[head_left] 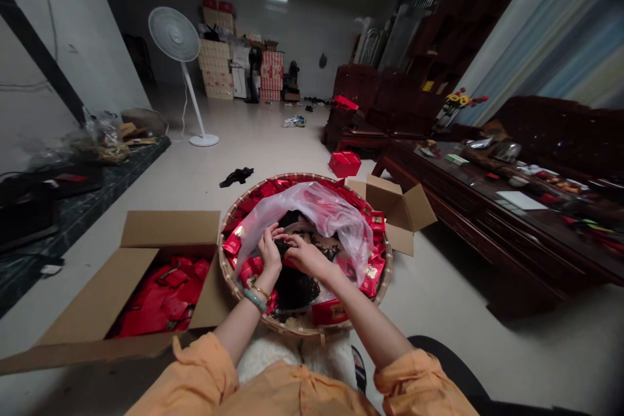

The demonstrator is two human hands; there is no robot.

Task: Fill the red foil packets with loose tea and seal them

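Note:
In front of me is a round woven bamboo basket (387,273), lined along its rim with small red foil packets (373,275). A crumpled clear plastic bag (312,198) lies spread inside it, with loose dark dried leaves, like tea, (297,289) in and below the bag. Over the middle of the basket, my left hand (270,248) is cupped with its fingers stretched out. Close against its fingertips, my right hand (306,256) has bent fingers above the dark leaves. A bit of red shows under the right hand; what its fingers pinch is hidden.
An open cardboard box (141,231) full of red packets stands left of the basket. Another open carton (397,208) and a red box (345,164) are beyond its right side. A dark wooden table (468,188) runs along the right; a white fan (195,104) stands ahead.

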